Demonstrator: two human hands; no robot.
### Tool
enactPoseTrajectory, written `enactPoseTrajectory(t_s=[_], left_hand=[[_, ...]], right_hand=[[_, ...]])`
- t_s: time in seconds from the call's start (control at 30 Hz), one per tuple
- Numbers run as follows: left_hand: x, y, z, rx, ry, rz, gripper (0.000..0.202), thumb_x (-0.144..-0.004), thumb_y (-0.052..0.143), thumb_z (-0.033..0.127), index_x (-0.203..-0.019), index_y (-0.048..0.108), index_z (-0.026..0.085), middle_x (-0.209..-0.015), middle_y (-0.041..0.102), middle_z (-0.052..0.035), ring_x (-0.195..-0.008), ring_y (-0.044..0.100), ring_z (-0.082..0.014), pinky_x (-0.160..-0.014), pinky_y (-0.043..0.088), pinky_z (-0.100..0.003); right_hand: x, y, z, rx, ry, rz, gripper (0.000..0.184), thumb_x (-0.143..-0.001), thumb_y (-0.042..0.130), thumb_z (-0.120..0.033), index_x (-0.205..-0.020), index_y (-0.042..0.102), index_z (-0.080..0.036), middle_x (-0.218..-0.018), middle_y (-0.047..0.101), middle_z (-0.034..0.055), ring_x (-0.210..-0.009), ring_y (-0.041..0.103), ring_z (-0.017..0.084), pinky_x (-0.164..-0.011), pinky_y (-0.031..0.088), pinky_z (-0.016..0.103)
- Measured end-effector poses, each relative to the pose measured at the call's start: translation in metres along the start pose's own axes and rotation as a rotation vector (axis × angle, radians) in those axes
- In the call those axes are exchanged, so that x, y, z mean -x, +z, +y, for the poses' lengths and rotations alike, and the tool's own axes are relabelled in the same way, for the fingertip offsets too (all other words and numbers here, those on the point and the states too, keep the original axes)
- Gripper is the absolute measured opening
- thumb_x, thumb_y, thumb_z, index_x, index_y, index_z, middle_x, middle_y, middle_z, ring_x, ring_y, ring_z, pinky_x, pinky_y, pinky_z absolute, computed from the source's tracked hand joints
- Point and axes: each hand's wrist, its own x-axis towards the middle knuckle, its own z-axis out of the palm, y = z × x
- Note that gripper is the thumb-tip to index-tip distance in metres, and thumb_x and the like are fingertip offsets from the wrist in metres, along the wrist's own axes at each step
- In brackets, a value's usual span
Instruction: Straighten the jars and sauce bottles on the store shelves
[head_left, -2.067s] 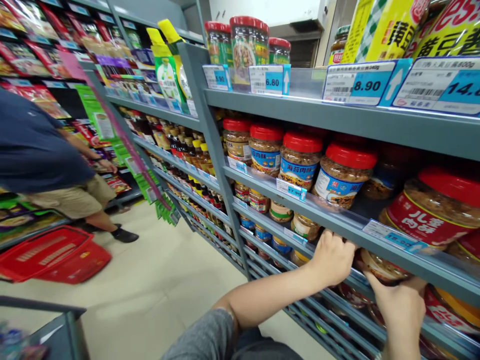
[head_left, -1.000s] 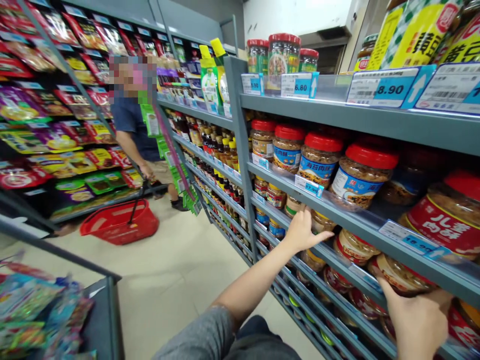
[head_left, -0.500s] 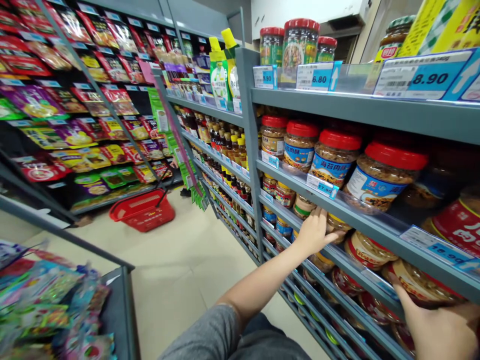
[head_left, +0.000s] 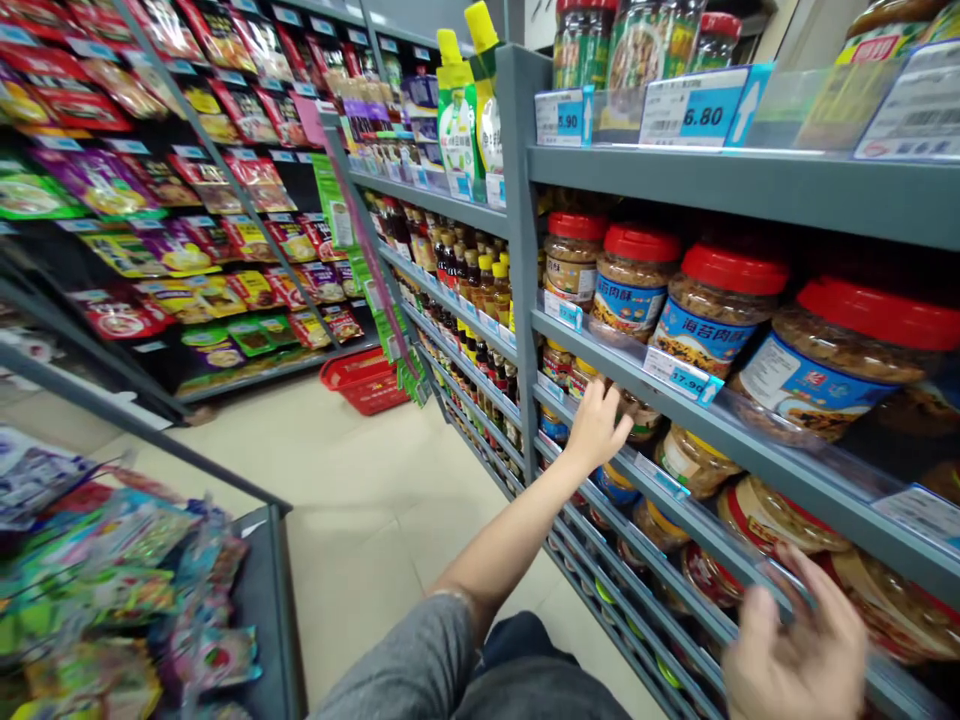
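left hand (head_left: 596, 430) at brown-filled jar (head_left: 643, 424), fingers' grip unclear | right hand (head_left: 799, 655) fingers wide

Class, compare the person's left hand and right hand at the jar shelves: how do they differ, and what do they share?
The left hand reaches in among the small jars; the right hand is lower, in front of the shelf edge. The left hand's fingers seem to touch one of them; the right hand's are spread, holding nothing. The left hand is sharp, the right hand blurred. Both are bare, at the same rack.
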Motion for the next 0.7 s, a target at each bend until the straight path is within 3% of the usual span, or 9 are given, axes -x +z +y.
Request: enactPoseTrajectory(t_s=[0.1,0.2,0.27,0.37,0.57,0.63,0.7], left_hand=[[-0.011,-0.003,0.003,-0.067,0.097,-0.092,0.025,-0.095,0.044,0.028,-0.104,0.058,0.01,-0.108,0.055,-0.0104,-0.108,0.044,-0.0237,-0.095,0.04,-0.037],[-0.02,-0.006,-0.001,-0.142,0.174,-0.186,0.028,-0.095,0.044,0.034,-0.093,0.063,0.014,-0.099,0.059,-0.0076,-0.099,0.048,-0.024,-0.088,0.041,-0.037],[-0.027,-0.008,-0.008,-0.175,0.202,-0.26,0.028,-0.095,0.044,0.032,-0.092,0.064,0.014,-0.095,0.061,-0.0082,-0.094,0.052,-0.0242,-0.085,0.043,-0.036],[-0.035,-0.01,-0.021,-0.183,0.241,-0.367,0.022,-0.09,0.045,0.017,-0.094,0.066,0.012,-0.09,0.061,-0.0097,-0.089,0.056,-0.024,-0.078,0.045,-0.033],[-0.039,-0.009,-0.04,-0.088,0.32,-0.37,0.016,-0.084,0.05,0.013,-0.085,0.066,0.013,-0.087,0.063,-0.0081,-0.083,0.061,-0.0223,-0.074,0.048,-0.03],[-0.036,-0.006,-0.043,-0.049,0.315,-0.374,0.017,-0.085,0.05,0.016,-0.089,0.067,0.014,-0.087,0.063,-0.0074,-0.085,0.061,-0.0226,-0.075,0.049,-0.031],[-0.033,-0.003,-0.044,-0.043,0.301,-0.398,0.016,-0.085,0.052,0.019,-0.09,0.067,0.015,-0.086,0.063,-0.0076,-0.084,0.061,-0.0233,-0.076,0.049,-0.033]], right_hand=[[-0.001,0.037,-0.008,0.017,-0.037,-0.165,0.076,-0.099,0.054,-0.052,-0.144,0.036,0.006,-0.124,0.03,0.0196,-0.12,0.038,0.019,-0.104,0.044,0.029],[-0.007,0.061,-0.006,0.168,-0.046,-0.203,0.097,-0.099,0.047,-0.069,-0.149,0.027,0.013,-0.125,0.026,0.0233,-0.126,0.027,0.027,-0.111,0.03,0.042],[-0.012,0.071,-0.001,0.292,-0.052,-0.178,0.105,-0.098,0.042,-0.077,-0.144,0.031,0.016,-0.118,0.03,0.0254,-0.121,0.027,0.034,-0.103,0.025,0.05],[-0.019,0.083,0.006,0.449,-0.066,-0.163,0.113,-0.097,0.032,-0.086,-0.141,0.036,0.018,-0.117,0.029,0.0284,-0.117,0.027,0.038,-0.099,0.024,0.052],[-0.029,0.11,0.001,0.694,-0.074,-0.099,0.123,-0.095,0.028,-0.089,-0.123,0.044,0.03,-0.111,0.028,0.0338,-0.118,0.024,0.039,-0.1,0.027,0.049],[-0.029,0.12,-0.004,0.771,-0.063,-0.028,0.119,-0.096,0.028,-0.088,-0.126,0.046,0.026,-0.116,0.024,0.0336,-0.12,0.023,0.037,-0.104,0.024,0.048],[-0.029,0.13,-0.006,0.853,-0.054,0.077,0.107,-0.095,0.03,-0.087,-0.124,0.056,0.013,-0.121,0.024,0.0296,-0.121,0.022,0.036,-0.104,0.021,0.051]])
